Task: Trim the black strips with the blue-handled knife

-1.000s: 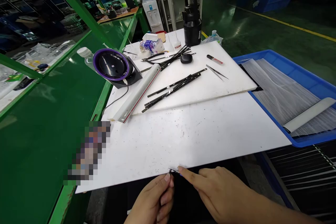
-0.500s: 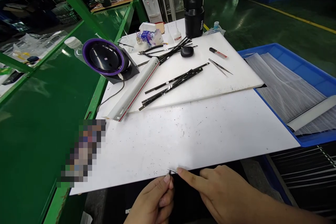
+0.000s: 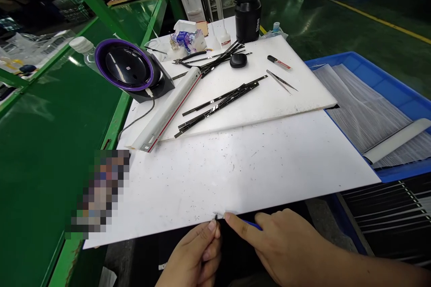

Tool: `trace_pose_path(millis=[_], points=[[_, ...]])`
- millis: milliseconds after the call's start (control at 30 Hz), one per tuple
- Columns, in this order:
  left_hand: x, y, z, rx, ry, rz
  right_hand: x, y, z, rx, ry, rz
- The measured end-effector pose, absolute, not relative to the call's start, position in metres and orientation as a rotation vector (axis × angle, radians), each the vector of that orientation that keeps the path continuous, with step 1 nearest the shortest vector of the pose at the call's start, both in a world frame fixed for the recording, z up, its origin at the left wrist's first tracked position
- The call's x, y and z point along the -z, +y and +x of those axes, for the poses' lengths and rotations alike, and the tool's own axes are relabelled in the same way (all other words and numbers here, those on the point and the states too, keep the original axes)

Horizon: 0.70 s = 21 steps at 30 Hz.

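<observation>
Work seems midway on a small dark piece point(image 3: 216, 218), pinched in the left hand point(image 3: 198, 249).
The right hand point(image 3: 283, 242) clasps a blue tool point(image 3: 253, 224), tip beside the piece. Beyond the grip lie black strips point(image 3: 222, 102), finished or waiting, I cannot tell. Fingers hide most of the tool; the piece's shape is too small to read.

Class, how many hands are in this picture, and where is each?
2. The left hand pinches a small dark piece by the near edge of the white tabletop; the right hand, just right of it, grips a mostly hidden blue tool. No others show.
</observation>
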<state>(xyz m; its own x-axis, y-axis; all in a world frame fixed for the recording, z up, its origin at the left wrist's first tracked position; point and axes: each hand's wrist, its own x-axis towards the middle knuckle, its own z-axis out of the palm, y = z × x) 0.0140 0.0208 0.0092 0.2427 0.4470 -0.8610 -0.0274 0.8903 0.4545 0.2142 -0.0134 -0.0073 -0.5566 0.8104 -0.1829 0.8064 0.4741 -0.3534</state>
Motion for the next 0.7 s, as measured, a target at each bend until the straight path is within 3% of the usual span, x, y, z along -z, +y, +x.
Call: trace_pose_path(millis=[333,700], points=[[-0.008,0.021,0.011,-0.321,1.310,0.420,0.001,-0.015,0.215,-0.899,-2.611,-1.453],[-0.008,0.020,0.010,-0.333,1.299,0.444,0.002,-0.014,0.214,-0.960,-2.536,-1.510]])
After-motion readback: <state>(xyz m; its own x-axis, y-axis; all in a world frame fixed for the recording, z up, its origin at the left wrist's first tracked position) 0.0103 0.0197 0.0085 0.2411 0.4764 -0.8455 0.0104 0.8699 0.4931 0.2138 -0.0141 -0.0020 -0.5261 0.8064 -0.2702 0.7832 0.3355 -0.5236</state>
